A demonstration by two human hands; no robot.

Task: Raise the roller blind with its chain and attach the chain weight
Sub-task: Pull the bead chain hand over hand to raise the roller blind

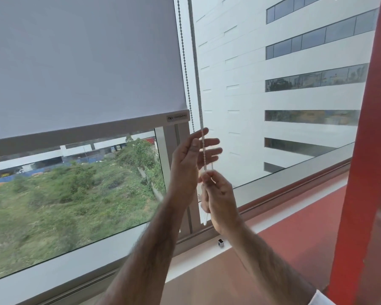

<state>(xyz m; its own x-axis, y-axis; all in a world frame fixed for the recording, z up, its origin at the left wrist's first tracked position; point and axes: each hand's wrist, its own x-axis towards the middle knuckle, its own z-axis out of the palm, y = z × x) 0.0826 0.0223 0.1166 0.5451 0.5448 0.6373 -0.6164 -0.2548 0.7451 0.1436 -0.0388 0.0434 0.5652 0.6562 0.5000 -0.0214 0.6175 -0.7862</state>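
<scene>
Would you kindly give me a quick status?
Left hand open beside grey beaded chain. Right hand pinching it. White roller blind partly raised. Nothing obstructing.

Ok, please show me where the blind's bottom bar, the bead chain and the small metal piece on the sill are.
bottom bar (pixel 79 134): head view, middle of the grey bar.
bead chain (pixel 185 69): head view, strand beside the blind's edge.
small metal piece (pixel 220 242): head view, its shiny body on the sill.

Left of the hanging beaded grey chain (pixel 186 69), the pale grey roller blind fabric (pixel 79 62) blocks the upper glass. Right of that chain, bare window pane leaves open reach up to the red pillar (pixel 365 150). Below it, a small chrome fitting (pixel 220 243) interrupts the white sill (pixel 196 258).
</scene>
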